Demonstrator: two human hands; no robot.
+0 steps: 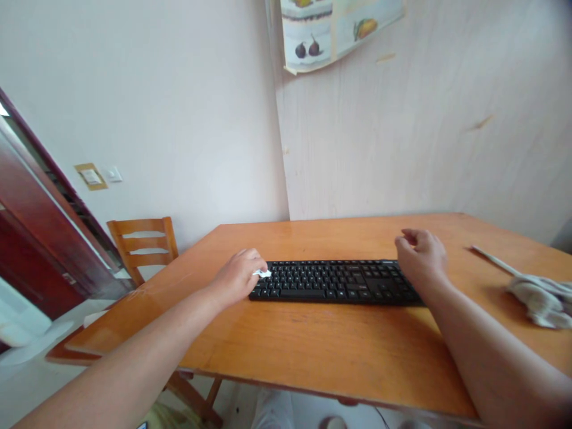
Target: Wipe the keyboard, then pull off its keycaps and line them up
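Note:
A black keyboard (333,281) lies across the middle of an orange wooden table (313,345). My left hand (239,276) is closed at the keyboard's left end, pinching a small white wad (263,273), perhaps tissue, against the keys. My right hand (420,255) rests on the keyboard's right end with its fingers curled loosely, nothing visible in them.
A crumpled grey cloth (538,295) with a pale strip lies on the table at the right. A wooden chair (143,241) stands at the table's far left corner. Walls close behind the table carry a fruit poster (330,30). A dark red door (36,244) is at left.

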